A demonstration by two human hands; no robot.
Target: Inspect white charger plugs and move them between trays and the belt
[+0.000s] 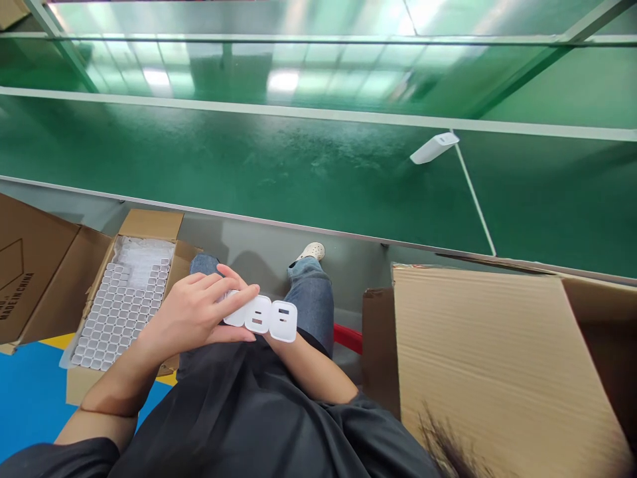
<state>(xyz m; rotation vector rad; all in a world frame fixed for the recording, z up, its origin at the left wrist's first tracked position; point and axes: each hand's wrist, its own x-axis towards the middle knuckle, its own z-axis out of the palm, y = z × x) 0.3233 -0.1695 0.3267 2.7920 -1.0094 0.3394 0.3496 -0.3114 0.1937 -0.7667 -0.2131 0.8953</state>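
Observation:
Three white plastic charger housings with port slots (257,314) sit side by side in a row in front of my body. My left hand (192,309) is closed on the left end of the row, with the index finger over the top and the thumb along the near side. My right hand (233,275) lies behind and under the row, bearing the housings. Most of it is hidden by my left hand and the housings; only some fingers show past the left hand. What lies in its palm cannot be seen fully.
One more white charger housing (432,149) lies on the green worktable (279,159). At left, an open carton (149,224) holds many housings in rows, beside a flap marked MADE IN CHINA (30,279). A large open cardboard box (488,345) stands at right.

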